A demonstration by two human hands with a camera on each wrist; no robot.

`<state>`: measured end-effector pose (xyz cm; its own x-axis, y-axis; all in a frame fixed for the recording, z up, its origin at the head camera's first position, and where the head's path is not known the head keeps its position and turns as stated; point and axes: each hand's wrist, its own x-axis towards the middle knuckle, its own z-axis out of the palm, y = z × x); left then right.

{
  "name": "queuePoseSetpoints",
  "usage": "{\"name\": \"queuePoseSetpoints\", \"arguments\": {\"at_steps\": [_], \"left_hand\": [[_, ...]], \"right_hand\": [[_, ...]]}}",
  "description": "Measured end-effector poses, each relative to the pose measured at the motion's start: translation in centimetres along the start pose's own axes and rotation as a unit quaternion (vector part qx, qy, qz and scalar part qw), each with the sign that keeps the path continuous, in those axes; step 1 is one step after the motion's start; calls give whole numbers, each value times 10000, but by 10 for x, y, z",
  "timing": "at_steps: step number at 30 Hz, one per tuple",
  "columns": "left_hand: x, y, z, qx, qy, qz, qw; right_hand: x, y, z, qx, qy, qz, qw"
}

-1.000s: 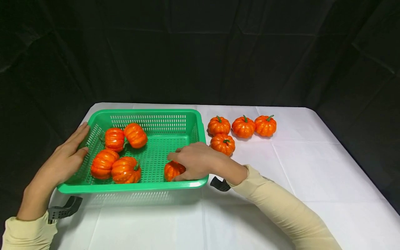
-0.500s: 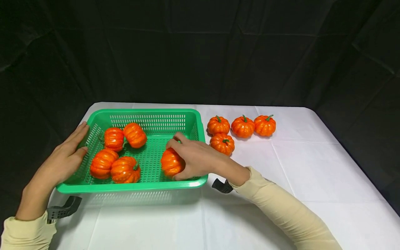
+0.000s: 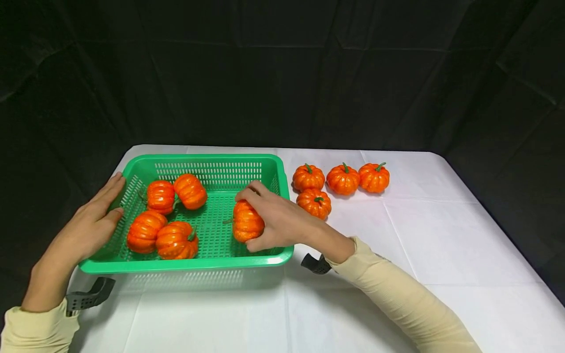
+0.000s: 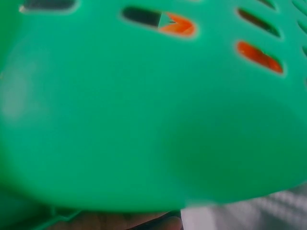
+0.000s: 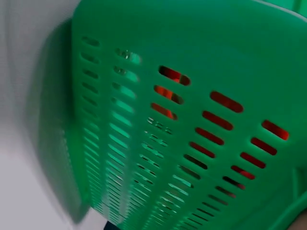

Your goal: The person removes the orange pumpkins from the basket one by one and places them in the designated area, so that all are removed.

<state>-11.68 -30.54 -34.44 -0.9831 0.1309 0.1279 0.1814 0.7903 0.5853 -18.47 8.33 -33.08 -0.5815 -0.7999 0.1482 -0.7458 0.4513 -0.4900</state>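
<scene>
Pumpkin (image 3: 247, 224), glossy and ribbed, partly hidden by the right hand (image 3: 279, 216) gripping it within the slotted green basket (image 3: 190, 265); left hand (image 3: 90, 225), fingers straight, against its side, which blocks the left wrist view.

I saw the right hand (image 3: 279, 219) move a small orange pumpkin (image 3: 248, 223) farther up the frame, inside the right part of the green basket (image 3: 185, 265). One second before, the pumpkin sat low, close to the front rim and half covered by the fingers; half a second later it was higher and a touch farther left. Now it had risen just below and left of the frame's centre, more of its ribbed side exposed, and its stem (image 3: 227, 221) had come into view, pointing left. I could not tell whether it had cleared the basket floor. The black wrist piece (image 3: 315, 264) had slid slightly right.
</scene>
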Motion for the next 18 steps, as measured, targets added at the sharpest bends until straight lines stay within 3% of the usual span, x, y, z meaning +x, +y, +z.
{"name": "queuePoseSetpoints", "arguments": {"at_steps": [18], "left_hand": [[-1, 2, 0, -15, 15, -30, 10000]], "right_hand": [[-4, 2, 3, 474, 462, -31, 9978]]}}
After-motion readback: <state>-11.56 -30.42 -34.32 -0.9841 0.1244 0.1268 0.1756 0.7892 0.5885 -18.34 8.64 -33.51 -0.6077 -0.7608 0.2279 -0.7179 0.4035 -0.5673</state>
